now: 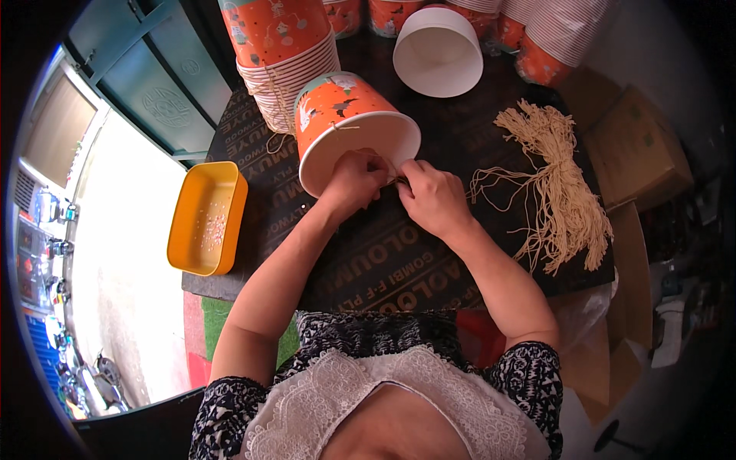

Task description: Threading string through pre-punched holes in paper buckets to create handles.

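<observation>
An orange paper bucket (349, 100) with printed figures lies tilted on the dark table, its white mouth facing me. A short piece of cord shows at its upper rim. My left hand (355, 182) reaches across the mouth, its fingers closed in a pinch near the lower right rim. Just beside it, my right hand (434, 195) pinches a thin cord (395, 175) at that rim. The fingertips nearly meet, and the left fingers partly hide what they grip. To the right lies a large bundle of beige cords (558, 184), some strands trailing toward my right hand.
Nested orange buckets (287, 69) stand at the back left, with cord hanging beside them. A white-lined bucket (438, 54) lies behind, near more wrapped stacks (558, 38). A yellow tray (184, 222) with small bits sits at the table's left edge. Cardboard boxes (640, 149) are at the right.
</observation>
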Demonstrator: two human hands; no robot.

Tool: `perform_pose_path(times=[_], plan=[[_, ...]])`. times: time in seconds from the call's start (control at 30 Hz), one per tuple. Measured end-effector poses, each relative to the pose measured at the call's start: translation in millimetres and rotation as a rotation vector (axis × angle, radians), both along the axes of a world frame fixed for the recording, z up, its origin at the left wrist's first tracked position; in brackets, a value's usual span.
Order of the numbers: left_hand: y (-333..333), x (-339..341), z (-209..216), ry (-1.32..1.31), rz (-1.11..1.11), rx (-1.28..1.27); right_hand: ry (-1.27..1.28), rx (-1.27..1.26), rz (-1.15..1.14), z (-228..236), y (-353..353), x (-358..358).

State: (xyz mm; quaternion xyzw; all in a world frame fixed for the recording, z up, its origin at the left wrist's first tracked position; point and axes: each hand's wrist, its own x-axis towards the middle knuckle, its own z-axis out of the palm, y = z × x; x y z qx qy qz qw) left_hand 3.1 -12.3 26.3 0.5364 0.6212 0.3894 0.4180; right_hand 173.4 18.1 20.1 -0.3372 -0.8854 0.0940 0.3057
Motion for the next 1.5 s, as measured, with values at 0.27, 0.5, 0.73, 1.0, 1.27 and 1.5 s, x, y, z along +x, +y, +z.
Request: perform_pose_path(times=[0.27,0.5,0.73,1.0,1.27,1.5], plan=[[-1,0,2,0.003,-0.009,0.015,-0.005,0.033,0.027,-12,5,-4],[-2,0,3,-0.018,-0.022,0.021,0.122,-0.053,0.031,-10,2,-7],[0,-4,-4,-0.025,-0.059,0.023,0.222,-0.161,0.004,-14,5,-10],[-1,-4,-4,0.097,-0.135,0.048,0.301,-0.174,0.007,-17,6,-13],[-2,-3,-4,0.119,-0.107,0.051,0.421,-0.070,0.020,-13,3,-15],[-1,0,-5,0.142,-0.118,0.200,0.490,-0.279,0.109,-12,4,-33]])
